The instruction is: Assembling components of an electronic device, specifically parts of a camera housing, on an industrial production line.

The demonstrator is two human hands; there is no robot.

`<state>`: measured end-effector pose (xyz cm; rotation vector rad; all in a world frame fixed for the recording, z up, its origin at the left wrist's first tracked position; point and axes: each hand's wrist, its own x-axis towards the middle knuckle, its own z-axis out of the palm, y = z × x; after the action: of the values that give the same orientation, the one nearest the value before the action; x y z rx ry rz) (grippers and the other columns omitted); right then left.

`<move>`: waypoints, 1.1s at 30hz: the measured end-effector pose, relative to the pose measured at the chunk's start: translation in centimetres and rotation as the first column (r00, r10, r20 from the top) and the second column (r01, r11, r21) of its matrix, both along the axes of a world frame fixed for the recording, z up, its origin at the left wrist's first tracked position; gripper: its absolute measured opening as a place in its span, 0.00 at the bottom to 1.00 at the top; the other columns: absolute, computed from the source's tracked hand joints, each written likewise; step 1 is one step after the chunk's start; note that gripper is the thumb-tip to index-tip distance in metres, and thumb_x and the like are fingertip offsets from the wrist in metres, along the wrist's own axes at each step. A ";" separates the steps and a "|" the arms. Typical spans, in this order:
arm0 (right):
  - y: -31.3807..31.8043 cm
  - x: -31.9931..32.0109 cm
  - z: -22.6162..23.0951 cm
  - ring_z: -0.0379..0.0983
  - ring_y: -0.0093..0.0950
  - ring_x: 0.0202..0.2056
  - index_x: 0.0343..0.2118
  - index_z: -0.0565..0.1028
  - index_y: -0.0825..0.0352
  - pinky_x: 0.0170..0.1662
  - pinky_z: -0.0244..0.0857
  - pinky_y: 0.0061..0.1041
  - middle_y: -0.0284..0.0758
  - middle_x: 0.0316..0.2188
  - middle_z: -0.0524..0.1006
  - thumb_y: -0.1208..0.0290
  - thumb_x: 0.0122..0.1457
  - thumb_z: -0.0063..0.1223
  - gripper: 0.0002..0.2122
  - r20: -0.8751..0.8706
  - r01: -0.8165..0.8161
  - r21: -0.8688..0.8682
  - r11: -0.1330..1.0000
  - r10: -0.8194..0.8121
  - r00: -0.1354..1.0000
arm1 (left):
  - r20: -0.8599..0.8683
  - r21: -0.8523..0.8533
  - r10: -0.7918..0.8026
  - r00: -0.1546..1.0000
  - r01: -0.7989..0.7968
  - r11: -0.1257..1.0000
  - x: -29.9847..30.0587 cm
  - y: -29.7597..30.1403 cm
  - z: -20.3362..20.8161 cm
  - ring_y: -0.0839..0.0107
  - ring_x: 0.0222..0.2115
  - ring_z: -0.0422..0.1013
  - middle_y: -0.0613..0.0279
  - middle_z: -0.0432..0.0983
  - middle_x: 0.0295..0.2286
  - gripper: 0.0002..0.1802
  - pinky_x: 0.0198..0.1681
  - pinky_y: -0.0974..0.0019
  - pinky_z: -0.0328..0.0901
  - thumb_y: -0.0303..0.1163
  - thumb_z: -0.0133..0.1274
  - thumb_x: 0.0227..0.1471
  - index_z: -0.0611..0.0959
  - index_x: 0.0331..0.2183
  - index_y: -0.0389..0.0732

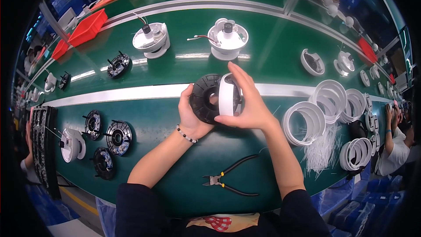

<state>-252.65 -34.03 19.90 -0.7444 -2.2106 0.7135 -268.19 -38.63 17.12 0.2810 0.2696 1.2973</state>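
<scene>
Over the front edge of the green bench, both my hands are raised together at the middle of the view. My left hand (191, 116), with a beaded bracelet at its wrist, holds a round black disc-shaped part (202, 101) with ribs and a hole at its centre. In my right hand (252, 105) is a white plastic ring (226, 99), gripped between thumb and fingers and standing on edge against the disc's right side. Below them on the bench lie cutting pliers (215, 180) with black and yellow handles, their jaws pointing left.
Several white rings (303, 123) are grouped at right beside a heap of thin white strips (322, 153). Black discs with circuit boards (119, 138) and a white camera housing (72, 145) lie at left. Two white housings (227, 39) stand on the belt beyond. A red tray (87, 28) is far left.
</scene>
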 end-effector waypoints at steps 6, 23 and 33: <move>-0.5 -1.0 -0.2 0.43 0.45 0.58 0.58 0.42 0.70 0.56 0.42 0.39 0.51 0.58 0.42 0.50 0.24 0.68 0.59 0.009 -0.069 0.088 0.994 0.068 0.998 | 0.078 -0.002 -0.061 0.995 0.062 0.998 -1.8 -0.5 -0.1 0.54 0.48 0.59 0.53 0.63 0.47 0.34 0.51 0.47 0.52 0.57 0.32 0.47 0.65 0.49 0.42; -2.9 -5.3 0.4 0.47 0.45 0.56 0.56 0.40 0.78 0.56 0.45 0.36 0.55 0.53 0.51 0.55 0.27 0.68 0.58 -0.115 0.077 -0.140 0.987 -0.093 0.989 | -0.047 -0.033 0.077 0.996 -0.079 0.996 -5.0 -1.2 0.4 0.59 0.44 0.64 0.55 0.68 0.41 0.31 0.49 0.53 0.57 0.52 0.37 0.46 0.68 0.46 0.39; -4.7 -8.2 0.8 0.45 0.53 0.54 0.54 0.44 0.79 0.55 0.45 0.41 0.58 0.54 0.47 0.55 0.26 0.67 0.56 0.068 0.136 0.113 0.984 -0.144 0.987 | -0.134 -0.008 0.112 0.985 -0.114 0.993 -6.4 -1.3 -0.3 0.65 0.41 0.66 0.55 0.68 0.40 0.29 0.45 0.61 0.62 0.50 0.33 0.50 0.68 0.46 0.40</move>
<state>-260.87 -38.72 20.70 -0.8750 -2.2196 0.4991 -274.63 -39.98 16.86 0.3438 0.4144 1.3903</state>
